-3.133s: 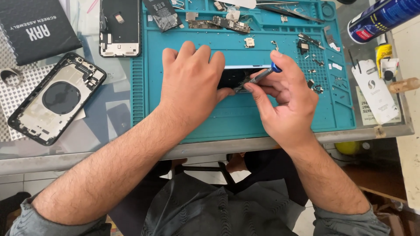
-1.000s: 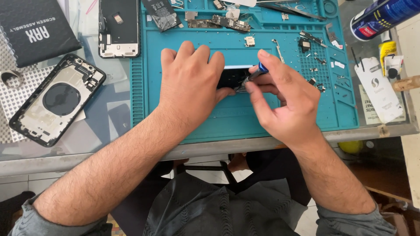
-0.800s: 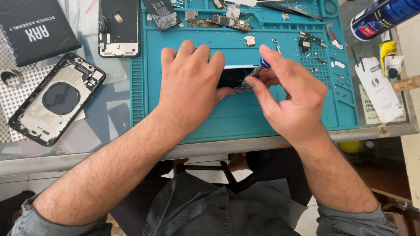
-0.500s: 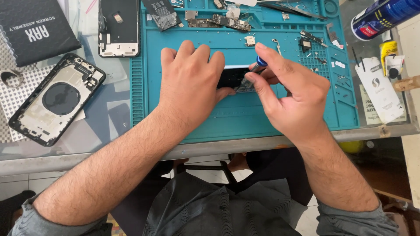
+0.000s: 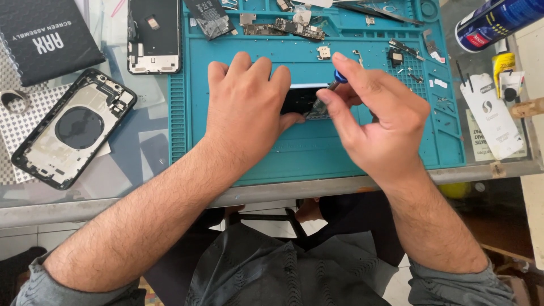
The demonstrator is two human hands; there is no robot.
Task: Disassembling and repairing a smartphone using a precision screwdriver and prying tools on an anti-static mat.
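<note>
On the teal repair mat (image 5: 362, 153), we pressed our left hand (image 5: 249, 105) flat, fingers together, on the phone screen (image 5: 303, 99), while our right hand (image 5: 377, 124) pinched a blue-capped screwdriver (image 5: 334, 85).

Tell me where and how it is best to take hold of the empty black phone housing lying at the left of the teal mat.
Grip the empty black phone housing by its two long side rails, coming from above. It lies flat and slanted on the glass table, open side up, so those thin rails are probably the safest hold; the exposed inside should stay untouched.
</note>
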